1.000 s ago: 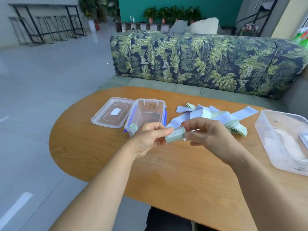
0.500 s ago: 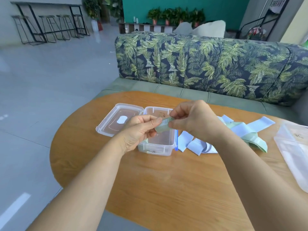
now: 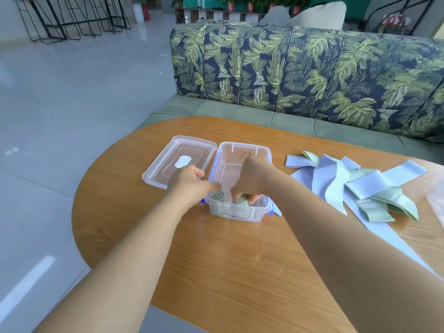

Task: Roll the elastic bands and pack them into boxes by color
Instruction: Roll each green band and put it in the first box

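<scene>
A clear plastic box with blue clips stands open on the wooden table. Inside its near end a rolled green band stands on end at the left. My right hand reaches down into the box and its fingertips grip a second green roll beside the first. My left hand rests on the box's left rim, thumb over the edge near the first roll. A heap of loose blue and green bands lies on the table to the right.
The box's clear lid lies flat just left of the box. Another clear container shows at the right edge. A leaf-print sofa runs behind the oval table; tiled floor lies to the left.
Both hands moved from mid-air down to the box. The green roll that they held between them is now inside the box in my right hand; my left hand has let go of it.
</scene>
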Demonstrator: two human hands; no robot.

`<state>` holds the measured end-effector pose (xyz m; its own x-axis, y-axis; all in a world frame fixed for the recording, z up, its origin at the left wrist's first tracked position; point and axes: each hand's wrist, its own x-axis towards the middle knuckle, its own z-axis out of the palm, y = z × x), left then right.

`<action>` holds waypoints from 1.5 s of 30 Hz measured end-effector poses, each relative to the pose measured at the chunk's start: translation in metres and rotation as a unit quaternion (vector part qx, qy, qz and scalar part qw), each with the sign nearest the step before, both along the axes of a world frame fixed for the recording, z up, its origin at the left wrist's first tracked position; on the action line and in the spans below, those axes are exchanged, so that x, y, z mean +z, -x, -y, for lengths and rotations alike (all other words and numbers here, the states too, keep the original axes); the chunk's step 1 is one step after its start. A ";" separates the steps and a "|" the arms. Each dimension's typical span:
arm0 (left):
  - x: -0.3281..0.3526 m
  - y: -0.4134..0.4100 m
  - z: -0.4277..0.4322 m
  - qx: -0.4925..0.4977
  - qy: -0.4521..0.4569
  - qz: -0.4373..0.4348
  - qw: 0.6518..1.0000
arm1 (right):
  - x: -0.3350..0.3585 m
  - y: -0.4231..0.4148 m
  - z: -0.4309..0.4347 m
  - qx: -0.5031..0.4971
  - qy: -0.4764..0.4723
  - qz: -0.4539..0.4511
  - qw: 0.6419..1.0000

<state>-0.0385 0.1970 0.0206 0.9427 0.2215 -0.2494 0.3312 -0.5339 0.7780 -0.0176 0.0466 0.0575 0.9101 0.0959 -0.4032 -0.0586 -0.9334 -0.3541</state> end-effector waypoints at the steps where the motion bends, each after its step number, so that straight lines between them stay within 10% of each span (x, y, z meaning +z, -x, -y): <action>1: 0.001 -0.001 0.001 -0.003 -0.008 -0.014 1.000 | 0.000 -0.001 -0.002 -0.003 0.000 -0.006 1.000; 45: 0.001 -0.011 0.002 -0.049 -0.005 -0.089 0.995 | -0.018 -0.007 0.006 -0.062 -0.124 -0.143 0.980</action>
<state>-0.0279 0.1953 0.0218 0.9008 0.1336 -0.4132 0.4095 -0.5783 0.7056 -0.0103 0.0401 0.0392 0.7737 0.1198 -0.6222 -0.2957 -0.8002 -0.5218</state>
